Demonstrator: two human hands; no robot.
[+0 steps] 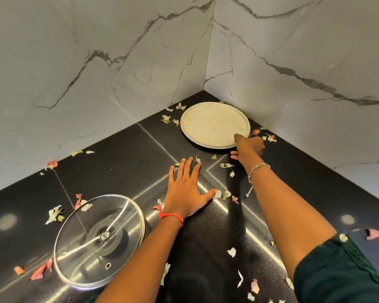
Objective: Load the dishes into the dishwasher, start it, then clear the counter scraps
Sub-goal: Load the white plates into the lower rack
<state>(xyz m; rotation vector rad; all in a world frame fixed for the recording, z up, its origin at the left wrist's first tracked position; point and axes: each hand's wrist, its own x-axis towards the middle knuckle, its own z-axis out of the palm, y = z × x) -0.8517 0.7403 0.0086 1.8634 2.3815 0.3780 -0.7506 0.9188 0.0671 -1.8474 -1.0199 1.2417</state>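
The biggest thing is the black counter (123, 149). It is shiny and runs into a corner between two white marble walls (96, 51).

Next is a round glass lid (99, 241). It lies flat on the near left part of the counter. No hand touches it.

Then comes the plate (212, 125). It is pale and speckled, and it lies flat, far back in the corner, close to both walls. It looks hard and stiff, and maybe a bit heavy. It would break if it fell. It looks smooth, so it may slip. The best place to hold it is the near edge, thumb on top and fingers under.

The right hand (248, 146) does just that. Its thumb sits on the rim and its fingers curl low at the edge, so it pinches the plate there.

The left hand (185, 193) lies flat on the counter with its fingers spread wide. It holds nothing.

Smallest are the scraps (373, 234). Pink, white and green bits lie all over the counter. They look thin and light. Some are right by the plate.
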